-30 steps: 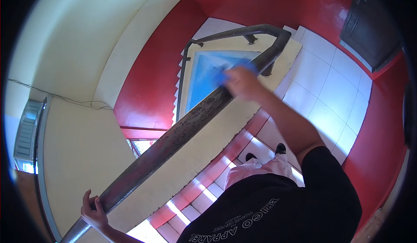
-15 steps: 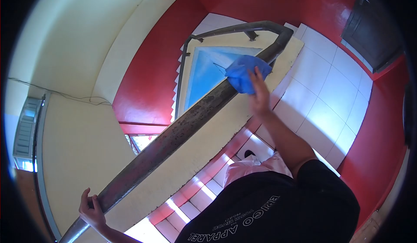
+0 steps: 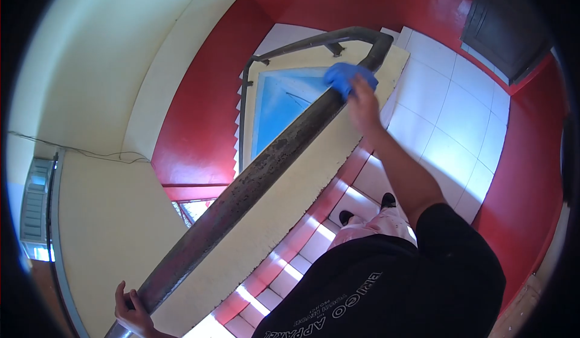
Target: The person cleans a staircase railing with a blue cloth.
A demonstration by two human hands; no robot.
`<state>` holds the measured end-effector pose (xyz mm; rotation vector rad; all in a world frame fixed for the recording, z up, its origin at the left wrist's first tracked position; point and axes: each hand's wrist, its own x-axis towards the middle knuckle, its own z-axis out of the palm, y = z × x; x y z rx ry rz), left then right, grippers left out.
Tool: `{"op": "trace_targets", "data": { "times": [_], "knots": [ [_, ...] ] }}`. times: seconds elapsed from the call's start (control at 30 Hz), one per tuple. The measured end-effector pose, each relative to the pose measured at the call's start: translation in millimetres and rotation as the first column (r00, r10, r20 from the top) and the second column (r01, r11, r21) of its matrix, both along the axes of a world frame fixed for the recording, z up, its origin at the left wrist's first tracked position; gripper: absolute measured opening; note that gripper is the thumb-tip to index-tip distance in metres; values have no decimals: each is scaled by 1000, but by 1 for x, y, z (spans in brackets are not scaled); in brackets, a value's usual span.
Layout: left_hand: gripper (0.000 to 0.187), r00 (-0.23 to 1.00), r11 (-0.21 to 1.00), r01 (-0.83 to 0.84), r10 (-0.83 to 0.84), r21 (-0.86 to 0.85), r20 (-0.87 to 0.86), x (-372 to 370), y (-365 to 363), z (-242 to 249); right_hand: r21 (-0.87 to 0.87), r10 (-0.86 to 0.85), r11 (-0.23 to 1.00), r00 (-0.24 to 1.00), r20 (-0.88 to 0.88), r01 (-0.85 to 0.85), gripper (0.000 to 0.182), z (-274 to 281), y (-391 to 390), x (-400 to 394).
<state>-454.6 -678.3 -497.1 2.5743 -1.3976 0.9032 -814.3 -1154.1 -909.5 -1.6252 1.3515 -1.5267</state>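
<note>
A long dark metal handrail (image 3: 260, 169) runs diagonally from the lower left up to a bend at the top. My right hand (image 3: 364, 101) is stretched far up the rail and presses a blue cloth (image 3: 345, 77) onto it, just below the bend. At the bottom left my left hand (image 3: 134, 314) grips the lower end of the same rail, fingers wrapped around it. I wear a black shirt and pale pink trousers, and my dark shoes show on a step below.
The rail tops a cream parapet wall (image 3: 290, 205) over a stairwell with a blue floor (image 3: 281, 99) far below. Red-edged white steps (image 3: 290, 259) descend beside me. A white tiled landing (image 3: 453, 120) and a dark door (image 3: 504, 23) lie to the right.
My right hand slid the blue cloth further up the rail toward the bend. My left hand stays gripped on the rail's lower end.
</note>
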Motion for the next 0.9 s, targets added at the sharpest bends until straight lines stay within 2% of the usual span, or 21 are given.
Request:
{"op": "trace_targets", "data": {
  "times": [0.07, 0.1, 0.17, 0.23, 0.3, 0.33, 0.4, 0.43, 0.53, 0.57, 0.6, 0.63, 0.67, 0.73, 0.83, 0.9],
  "knots": [
    [26, 1000, 1000, -10, 10, -13, -8, 0, 1, 2, -264, 174, 942, 974, -146, -208, 61, 44, 55, 25],
    [26, 1000, 999, -22, 21, -28, -18, -2, 1, -2, -299, 241, 915, 961, -134, -271, 61, 52, 62, 26],
    [26, 999, 999, 36, -35, -19, 37, -6, 1, -5, -348, 386, 849, 917, -104, -397, 62, 61, 74, 32],
    [26, 992, 995, 96, -95, -11, 83, -2, 3, -3, -237, 446, 825, 848, -288, -514, 56, 71, 47, 5],
    [26, 984, 989, 146, -144, -17, 102, 0, 3, -4, -182, 292, 923, 925, -245, -340, 42, 27, 0, -8],
    [29, 981, 989, 148, -146, -9, 129, -3, 1, -1, 23, 180, 983, 954, -239, -180, 35, 14, -23, -19],
    [43, 974, 991, 137, -134, -1, 182, -16, -9, 4, 286, 41, 958, 999, -24, -32, 41, -17, -69, -43],
    [40, 976, 991, 136, -131, -18, 175, -19, -12, 4, 277, -24, 961, 999, -26, 30, 43, -40, -90, -53],
    [34, 974, 989, 141, -133, -34, 185, -21, -19, 3, 150, -133, 975, 969, -209, 166, 42, -35, -88, -30],
    [35, 970, 989, 145, -138, -20, 203, -19, -19, 3, 196, -100, 973, 987, -122, 123, 40, -10, -60, -19],
    [36, 965, 989, 150, -145, -6, 219, -18, -18, 3, 141, -38, 989, 997, -62, 47, 40, -8, -34, -10],
    [36, 969, 989, 143, -136, -20, 205, -20, -19, 3, 74, 24, 997, 1000, -4, -24, 40, -5, -8, -3],
    [36, 973, 990, 139, -130, -35, 191, -21, -21, 2, -63, 88, 994, 996, 4, -87, 44, 12, 25, 7],
    [36, 981, 992, 116, -108, -47, 159, -24, -21, 2, -189, 184, 968, 980, 78, -167, 48, 33, 77, 27],
    [36, 989, 997, 56, -49, -47, 137, -18, -13, 0, -144, 199, 974, 965, 170, -175, 48, 45, 93, 31],
    [35, 986, 1000, 13, -9, -26, 164, -14, -10, 0, -141, 177, 975, 984, 25, -172, 45, 40, 68, 15]
  ]
}}
